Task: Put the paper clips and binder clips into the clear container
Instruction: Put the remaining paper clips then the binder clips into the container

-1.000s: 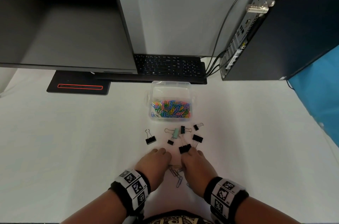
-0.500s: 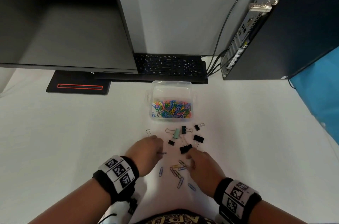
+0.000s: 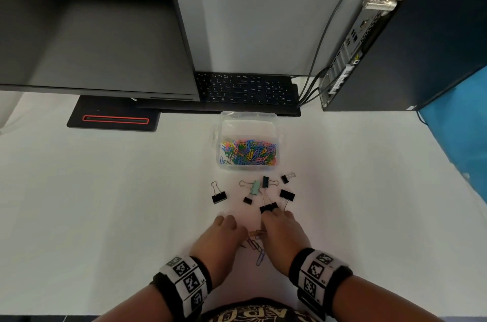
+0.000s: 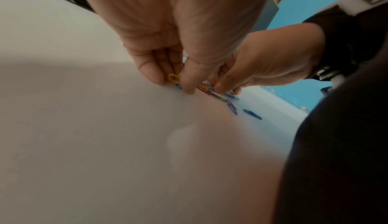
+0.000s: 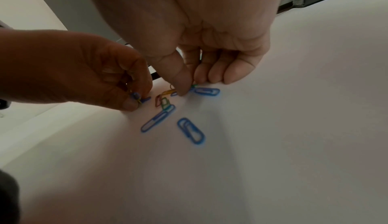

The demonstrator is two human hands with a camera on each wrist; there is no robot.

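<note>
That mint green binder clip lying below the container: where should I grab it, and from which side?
Take the mint green binder clip by its body, pinching across it from straight above. It appears to lie on its side with its wire handles pointing left, flat on the table and hard to get under. A black binder clip sits close on its right, so come down vertically, not sideways.

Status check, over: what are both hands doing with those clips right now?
Left hand pinches paper clips; right hand pinches at loose paper clips on table. Binder clips outside clear container. Path clear.
</note>
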